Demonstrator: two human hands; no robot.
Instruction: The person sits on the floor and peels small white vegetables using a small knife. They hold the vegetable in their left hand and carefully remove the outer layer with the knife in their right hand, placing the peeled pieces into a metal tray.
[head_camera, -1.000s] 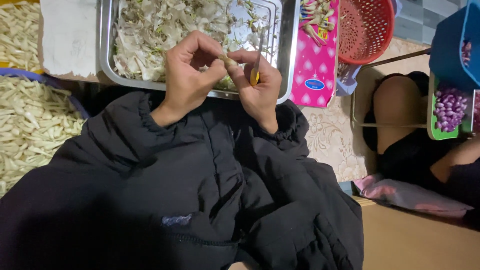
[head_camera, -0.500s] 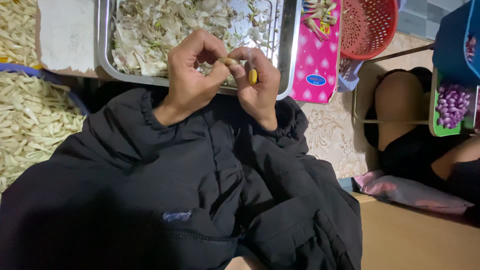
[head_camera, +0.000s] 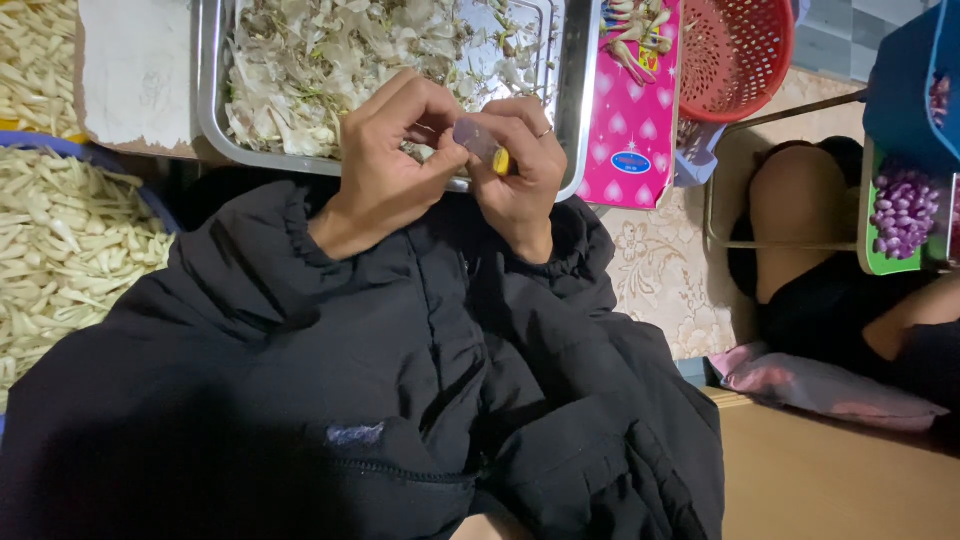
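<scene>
Jacket: a black padded jacket (head_camera: 350, 400) fills the lower frame, its sleeves running up to both wrists.
Peeled pile: a heap of pale peeled cloves in a blue-rimmed basin (head_camera: 60, 250) lies at the left edge, just beside the left sleeve.
Tray: a rectangular stainless steel tray (head_camera: 575, 110) sits at the top, heaped with dry whitish skins (head_camera: 320, 60); both hands hover over its near rim.
Pink board: a pink rectangular panel with heart shapes (head_camera: 630, 120) stands just right of the tray, a few small pale pieces on its top end.
Basket: a red perforated plastic basket (head_camera: 735, 55) is beside the pink panel.
Neighbour: another person in dark clothing (head_camera: 810, 250) sits at the right, next to a green tray of purple cloves (head_camera: 900, 210).
Left hand: the left hand (head_camera: 395, 165) is curled, thumb and fingers pinching a small purplish clove (head_camera: 470, 135).
Right hand: the right hand (head_camera: 520, 165) is closed around a small tool with a yellow handle (head_camera: 500, 162), a ring on one finger; its thumb presses on the clove.
Clove: held between the two hands, above the tray's near edge.
</scene>
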